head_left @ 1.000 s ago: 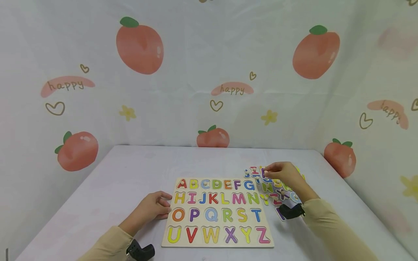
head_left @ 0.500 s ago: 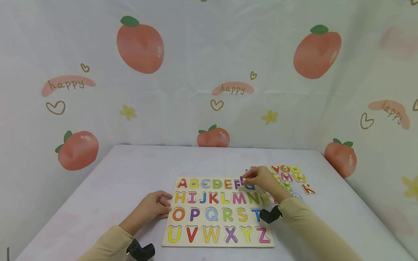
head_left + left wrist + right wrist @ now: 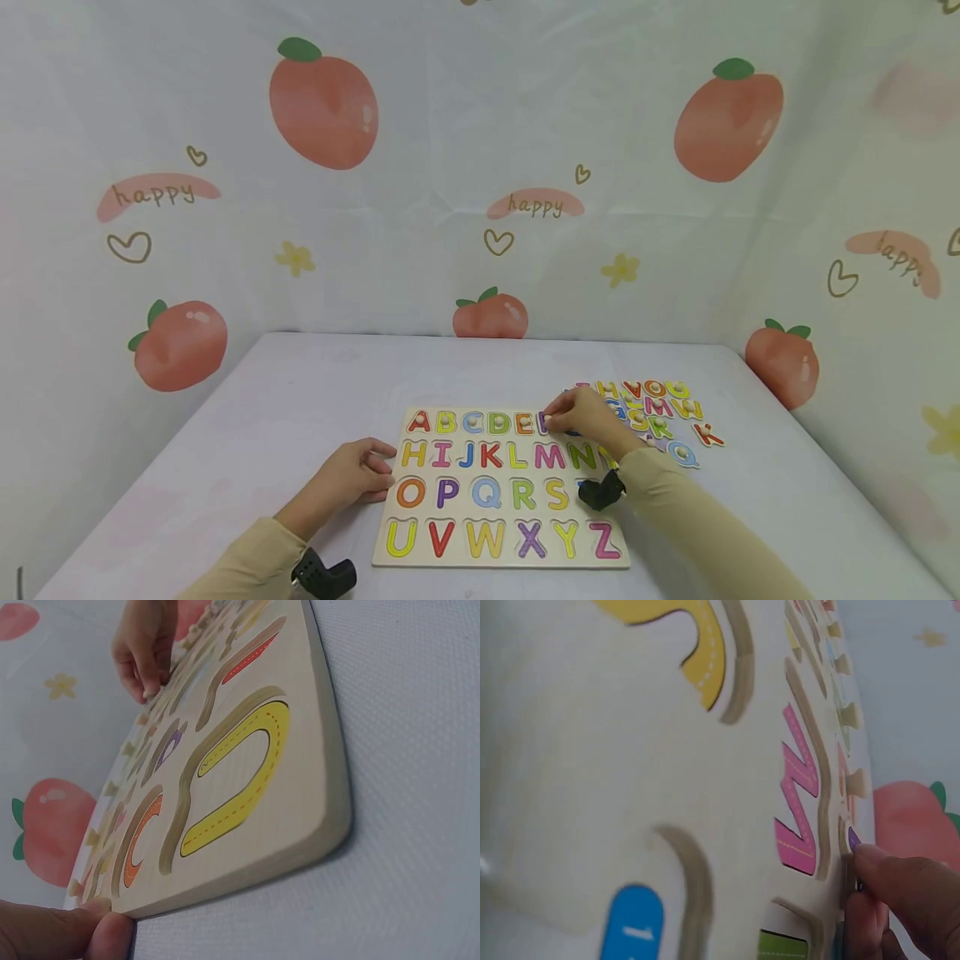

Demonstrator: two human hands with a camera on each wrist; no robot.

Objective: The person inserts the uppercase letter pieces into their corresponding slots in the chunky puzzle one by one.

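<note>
A wooden alphabet puzzle board [image 3: 502,475] lies flat on the table. My left hand [image 3: 347,479] holds its left edge; in the left wrist view the thumb and a finger [image 3: 52,926] meet at the rim. Over the top row, my right hand [image 3: 588,417] pinches a purple letter F piece [image 3: 543,422] by its knob, at the F recess. Just a sliver of that purple piece [image 3: 853,838] shows in the right wrist view, beside the fingertips. Knobbed letters A [image 3: 419,422] to E [image 3: 524,423] sit in their recesses. My right hand partly covers the G recess.
Loose knobbed letter pieces, among them a K [image 3: 708,434], a Q [image 3: 682,453] and an M [image 3: 657,407], lie right of the board, partly behind my right arm. A white cloth printed with peaches [image 3: 322,112] hangs behind the table.
My right hand has carried the purple F piece left from the loose letters, down onto the F recess in the top row. My left hand has stayed at the board's left edge.
</note>
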